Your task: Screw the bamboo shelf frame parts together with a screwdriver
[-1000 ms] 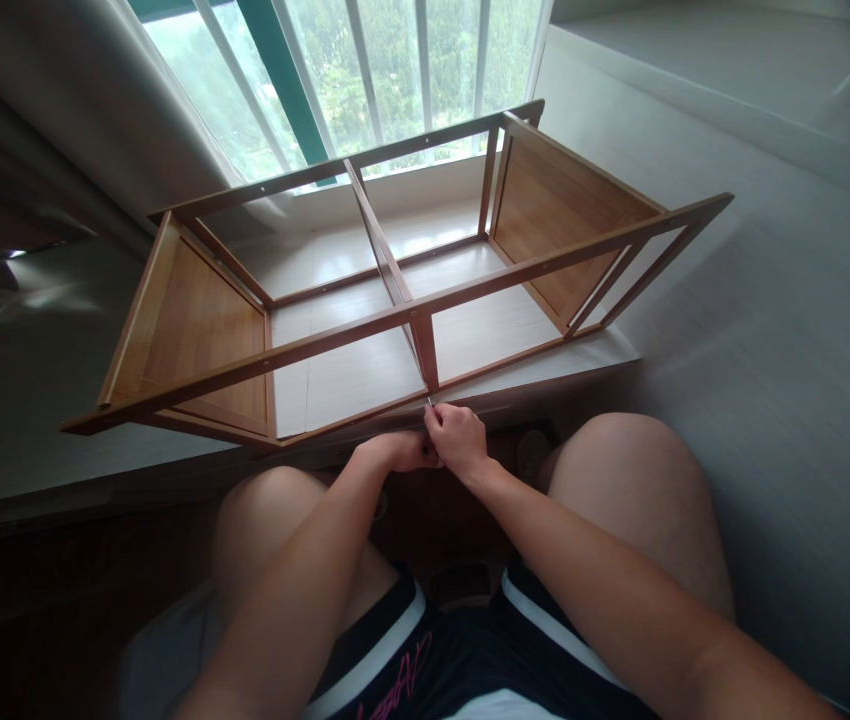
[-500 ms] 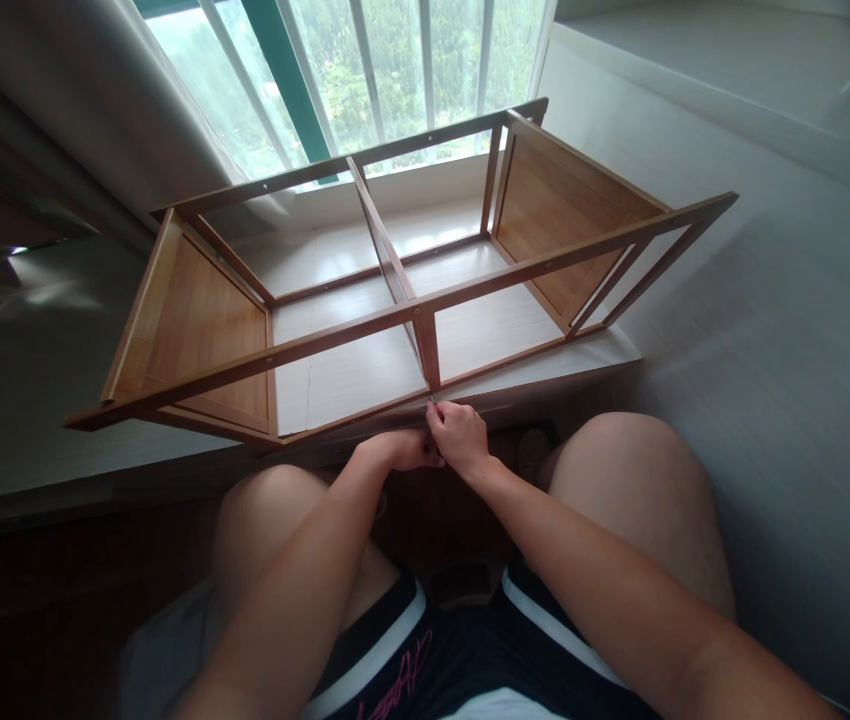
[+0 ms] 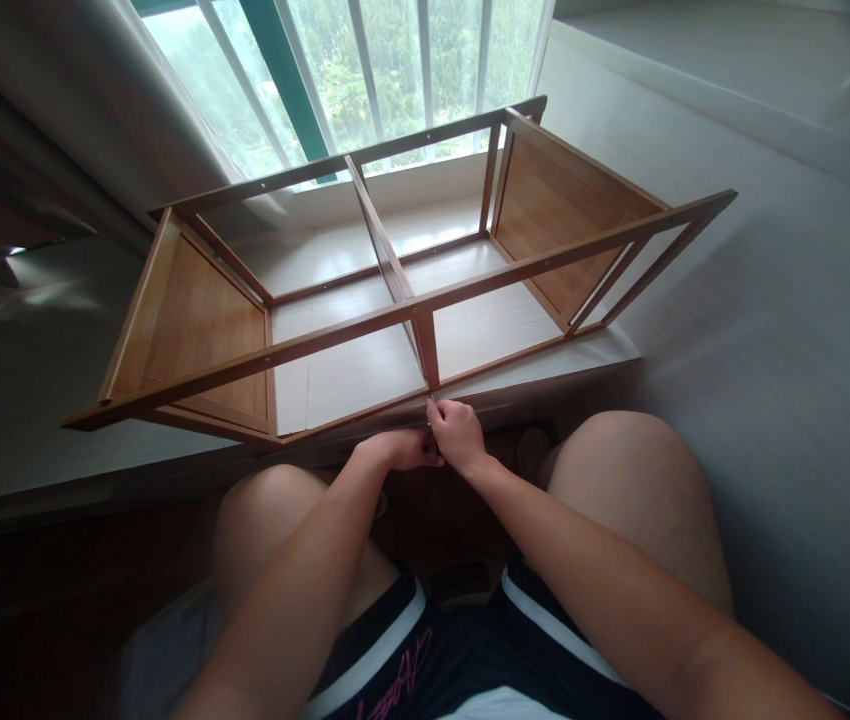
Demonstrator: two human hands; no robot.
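Observation:
A wooden shelf frame (image 3: 365,325) lies on its side on a white window ledge (image 3: 590,360), with a panel at each end and a divider (image 3: 395,285) in the middle. My right hand (image 3: 457,433) is closed round a thin metal tool (image 3: 430,404) whose tip meets the near rail just below the divider's foot. My left hand (image 3: 404,449) is closed beside it, touching the right hand under the rail; what it holds is hidden.
A window with white bars (image 3: 387,70) stands behind the frame and a pale curtain (image 3: 132,110) hangs at the left. My bare knees (image 3: 620,470) flank the hands. Grey floor (image 3: 792,330) spreads to the right, dark floor (image 3: 57,590) at the lower left.
My right hand has shifted slightly up and to the left along the near rail. The frame and my left hand stay where they were.

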